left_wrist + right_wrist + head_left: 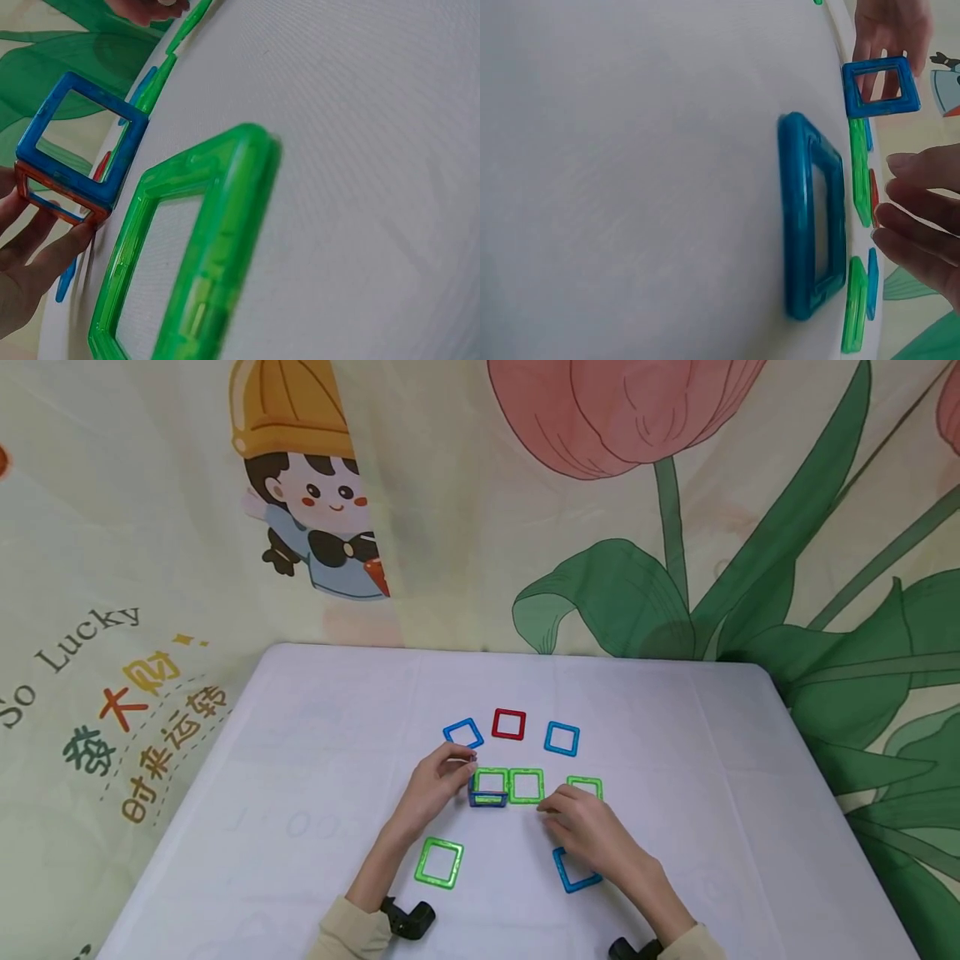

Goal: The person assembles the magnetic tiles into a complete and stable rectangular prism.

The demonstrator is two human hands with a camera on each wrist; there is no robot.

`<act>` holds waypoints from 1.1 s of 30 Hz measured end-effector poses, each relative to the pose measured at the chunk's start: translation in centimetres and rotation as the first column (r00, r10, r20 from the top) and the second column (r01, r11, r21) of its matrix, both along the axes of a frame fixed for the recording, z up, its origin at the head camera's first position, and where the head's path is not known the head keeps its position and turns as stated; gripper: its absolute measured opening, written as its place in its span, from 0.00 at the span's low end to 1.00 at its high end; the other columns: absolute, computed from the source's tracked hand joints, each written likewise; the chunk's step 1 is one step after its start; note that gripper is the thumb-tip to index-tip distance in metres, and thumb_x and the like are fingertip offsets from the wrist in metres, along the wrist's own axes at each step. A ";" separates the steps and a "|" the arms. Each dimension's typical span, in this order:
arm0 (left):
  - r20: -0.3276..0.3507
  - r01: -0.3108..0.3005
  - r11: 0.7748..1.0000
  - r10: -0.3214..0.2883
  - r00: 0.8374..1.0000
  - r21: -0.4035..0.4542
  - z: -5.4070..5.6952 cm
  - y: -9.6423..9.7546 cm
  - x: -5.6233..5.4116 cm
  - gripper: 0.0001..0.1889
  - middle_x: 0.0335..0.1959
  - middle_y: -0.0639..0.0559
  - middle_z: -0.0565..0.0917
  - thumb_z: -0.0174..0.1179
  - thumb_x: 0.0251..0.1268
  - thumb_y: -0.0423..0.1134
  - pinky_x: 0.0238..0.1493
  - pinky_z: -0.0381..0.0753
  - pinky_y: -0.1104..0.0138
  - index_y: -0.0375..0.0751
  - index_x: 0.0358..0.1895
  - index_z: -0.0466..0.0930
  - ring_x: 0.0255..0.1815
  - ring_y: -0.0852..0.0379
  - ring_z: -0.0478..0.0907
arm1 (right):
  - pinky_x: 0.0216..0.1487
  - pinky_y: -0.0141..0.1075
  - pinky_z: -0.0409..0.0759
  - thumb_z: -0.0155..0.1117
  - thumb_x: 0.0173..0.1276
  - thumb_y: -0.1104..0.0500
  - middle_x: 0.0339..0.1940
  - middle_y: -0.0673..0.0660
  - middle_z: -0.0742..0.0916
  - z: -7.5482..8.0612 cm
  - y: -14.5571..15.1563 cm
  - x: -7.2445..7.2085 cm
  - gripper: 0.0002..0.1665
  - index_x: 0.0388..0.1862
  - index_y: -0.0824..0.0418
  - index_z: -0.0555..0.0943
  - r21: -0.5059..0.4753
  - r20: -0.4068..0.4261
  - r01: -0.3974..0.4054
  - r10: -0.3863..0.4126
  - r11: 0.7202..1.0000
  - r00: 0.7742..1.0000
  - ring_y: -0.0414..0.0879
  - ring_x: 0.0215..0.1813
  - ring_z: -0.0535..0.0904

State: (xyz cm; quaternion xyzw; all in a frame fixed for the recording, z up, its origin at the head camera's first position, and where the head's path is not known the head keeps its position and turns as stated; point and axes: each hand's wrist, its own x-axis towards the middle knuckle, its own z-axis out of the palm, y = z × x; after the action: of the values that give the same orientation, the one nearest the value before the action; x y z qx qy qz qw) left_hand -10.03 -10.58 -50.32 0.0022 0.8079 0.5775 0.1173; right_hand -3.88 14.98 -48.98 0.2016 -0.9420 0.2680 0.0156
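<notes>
My left hand (435, 781) pinches a red magnetic tile (97, 215) between thumb and fingers. That tile meets the side edge of a blue magnetic tile (131, 154), which stands upright at the front of a flat green tile (491, 770). Joined to the right of this green tile lies a second green one (527, 801). My right hand (592, 827) hovers above the table with loosely bent fingers and nothing between them. Below it lies a blue tile (581, 886), partly hidden in the head view. Just beyond the hand is another green tile (585, 779).
Along the back lie a blue tile (462, 722), a red tile (508, 737) and another blue tile (562, 752). A loose green tile (437, 882) rests near my left forearm. The white table (300, 777) stands against a printed cloth backdrop (450, 485).
</notes>
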 end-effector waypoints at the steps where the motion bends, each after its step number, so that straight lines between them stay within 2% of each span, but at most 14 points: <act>1: -0.001 0.000 1.000 0.000 1.000 0.000 0.0 0.0 0.0 0.15 0.59 0.49 0.84 0.62 0.74 0.43 0.58 0.84 0.57 0.45 0.59 0.81 0.59 0.51 0.81 | 0.41 0.30 0.85 0.77 0.62 0.65 0.38 0.48 0.89 0.0 0.2 0.1 0.10 0.42 0.57 0.90 0.013 -0.008 -0.001 0.001 1.000 1.000 0.38 0.40 0.83; 10: 0.003 0.000 1.000 0.000 1.000 0.001 0.0 0.0 -0.1 0.15 0.59 0.48 0.84 0.62 0.74 0.43 0.59 0.84 0.56 0.44 0.59 0.81 0.59 0.50 0.81 | 0.48 0.35 0.86 0.79 0.59 0.64 0.41 0.47 0.89 -0.6 1.1 0.8 0.11 0.41 0.55 0.91 0.055 0.008 0.005 -0.006 0.998 1.000 0.40 0.46 0.83; 17: 0.007 -0.004 1.000 0.004 1.000 -0.007 0.2 0.0 0.1 0.15 0.60 0.48 0.83 0.61 0.75 0.43 0.60 0.83 0.56 0.45 0.59 0.80 0.60 0.50 0.81 | 0.48 0.36 0.86 0.80 0.59 0.63 0.42 0.48 0.88 -0.7 1.9 1.3 0.11 0.41 0.55 0.90 0.084 0.054 -0.014 0.010 0.996 0.998 0.39 0.45 0.82; 25: 0.004 0.001 1.000 -0.002 1.000 0.007 0.0 -0.1 0.0 0.16 0.60 0.48 0.83 0.61 0.75 0.44 0.59 0.83 0.56 0.45 0.60 0.80 0.60 0.50 0.81 | 0.49 0.38 0.85 0.79 0.58 0.65 0.39 0.46 0.85 -0.5 2.3 1.5 0.10 0.36 0.53 0.89 0.109 0.112 -0.039 0.027 0.993 0.993 0.38 0.43 0.77; 33: 0.007 0.001 1.000 -0.001 1.000 0.001 0.0 0.1 0.0 0.15 0.61 0.48 0.83 0.61 0.75 0.44 0.59 0.84 0.56 0.46 0.59 0.80 0.60 0.50 0.81 | 0.46 0.36 0.84 0.79 0.57 0.66 0.36 0.45 0.82 -0.8 2.6 1.6 0.11 0.32 0.53 0.86 0.133 0.081 -0.077 0.067 0.988 0.994 0.38 0.40 0.74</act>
State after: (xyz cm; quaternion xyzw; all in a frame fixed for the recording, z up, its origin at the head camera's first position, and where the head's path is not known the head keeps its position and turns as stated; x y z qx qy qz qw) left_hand -10.07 -10.51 -50.36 0.0005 0.8071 0.5780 0.1204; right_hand -2.24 17.54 -49.80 0.2258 -0.9500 0.2112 -0.0438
